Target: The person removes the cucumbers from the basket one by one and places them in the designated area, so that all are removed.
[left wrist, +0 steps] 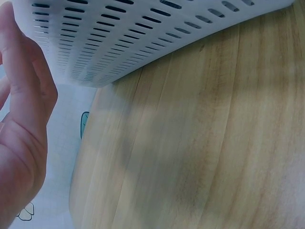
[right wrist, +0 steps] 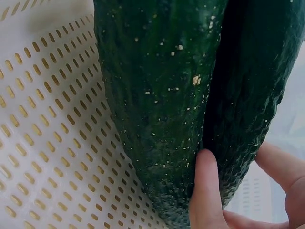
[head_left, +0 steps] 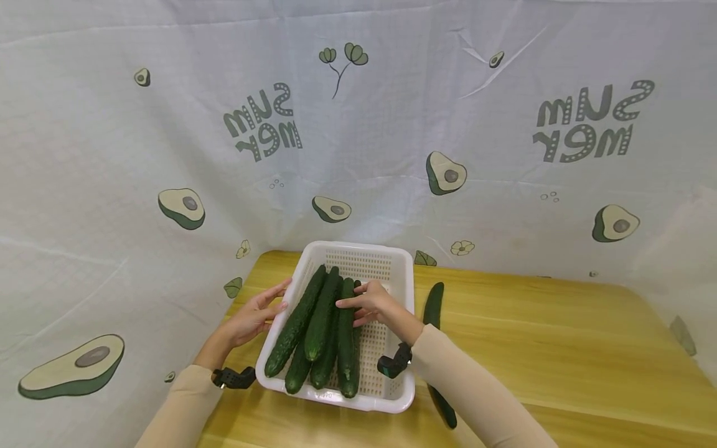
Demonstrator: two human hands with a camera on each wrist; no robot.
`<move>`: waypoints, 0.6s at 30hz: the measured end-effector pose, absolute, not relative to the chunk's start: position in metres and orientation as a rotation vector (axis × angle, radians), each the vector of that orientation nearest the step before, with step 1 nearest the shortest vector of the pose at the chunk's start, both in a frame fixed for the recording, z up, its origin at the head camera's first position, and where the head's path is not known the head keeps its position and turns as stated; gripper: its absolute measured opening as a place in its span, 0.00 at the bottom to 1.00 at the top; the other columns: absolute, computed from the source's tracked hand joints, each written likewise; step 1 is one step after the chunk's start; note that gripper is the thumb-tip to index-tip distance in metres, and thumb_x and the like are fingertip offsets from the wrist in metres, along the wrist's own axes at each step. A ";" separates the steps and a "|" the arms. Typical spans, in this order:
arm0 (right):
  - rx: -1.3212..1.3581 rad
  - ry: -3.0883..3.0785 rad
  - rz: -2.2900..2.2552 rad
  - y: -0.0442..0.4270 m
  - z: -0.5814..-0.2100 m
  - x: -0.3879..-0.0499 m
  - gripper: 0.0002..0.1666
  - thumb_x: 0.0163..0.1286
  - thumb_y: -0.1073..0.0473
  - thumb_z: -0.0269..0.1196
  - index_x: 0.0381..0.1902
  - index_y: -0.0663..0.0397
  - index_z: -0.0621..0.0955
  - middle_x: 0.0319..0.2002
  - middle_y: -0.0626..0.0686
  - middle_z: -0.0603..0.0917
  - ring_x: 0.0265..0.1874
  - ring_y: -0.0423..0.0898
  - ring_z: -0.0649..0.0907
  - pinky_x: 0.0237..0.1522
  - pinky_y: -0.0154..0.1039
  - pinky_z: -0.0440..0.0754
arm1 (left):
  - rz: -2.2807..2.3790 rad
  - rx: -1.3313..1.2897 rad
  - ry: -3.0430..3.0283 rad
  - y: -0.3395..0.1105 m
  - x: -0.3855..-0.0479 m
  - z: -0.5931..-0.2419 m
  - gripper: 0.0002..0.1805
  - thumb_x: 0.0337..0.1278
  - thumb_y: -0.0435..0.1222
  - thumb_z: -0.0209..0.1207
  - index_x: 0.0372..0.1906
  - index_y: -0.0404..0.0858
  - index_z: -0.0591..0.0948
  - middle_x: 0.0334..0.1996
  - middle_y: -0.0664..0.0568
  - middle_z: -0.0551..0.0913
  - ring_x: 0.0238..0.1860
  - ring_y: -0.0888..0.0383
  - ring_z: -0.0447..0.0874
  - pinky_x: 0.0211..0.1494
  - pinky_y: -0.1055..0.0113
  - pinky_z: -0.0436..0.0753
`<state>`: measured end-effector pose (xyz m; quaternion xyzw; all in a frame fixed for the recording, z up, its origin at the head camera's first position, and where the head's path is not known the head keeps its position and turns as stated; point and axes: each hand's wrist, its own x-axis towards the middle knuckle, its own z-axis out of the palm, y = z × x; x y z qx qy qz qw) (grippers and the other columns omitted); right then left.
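Note:
A white perforated basket [head_left: 407, 311] holds several dark green cucumbers [head_left: 294, 326], lying lengthwise and partly stacked at its left and middle. At the basket's left rim, my left hand [head_left: 253, 318] grips the side; in the left wrist view the hand [left wrist: 24, 114] is bent beside the slotted wall [left wrist: 109, 38]. My right hand [head_left: 376, 305] reaches inside, thumb and fingers around a cucumber [head_left: 346, 348] at the right of the pile. Up close, the right wrist view has fingertips [right wrist: 207, 176] against a cucumber [right wrist: 252, 86], beside a larger-looking one [right wrist: 157, 95].
Another cucumber [head_left: 434, 305] lies on the wooden table [head_left: 532, 348] to the right of the basket, partly hidden under my right forearm. A pale cloth [head_left: 392, 124] printed with avocados hangs behind the table and along its sides.

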<state>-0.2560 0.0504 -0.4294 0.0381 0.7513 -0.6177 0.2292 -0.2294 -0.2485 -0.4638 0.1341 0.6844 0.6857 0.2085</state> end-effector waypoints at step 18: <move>0.167 1.926 -1.742 0.058 -0.432 -0.261 0.40 0.63 0.67 0.71 0.69 0.72 0.67 0.54 0.76 0.75 0.49 0.66 0.83 0.37 0.48 0.87 | 1.913 0.371 1.895 -0.248 -0.230 -0.464 0.35 0.78 0.34 0.49 0.81 0.46 0.49 0.71 0.35 0.52 0.49 0.56 0.78 0.44 0.60 0.85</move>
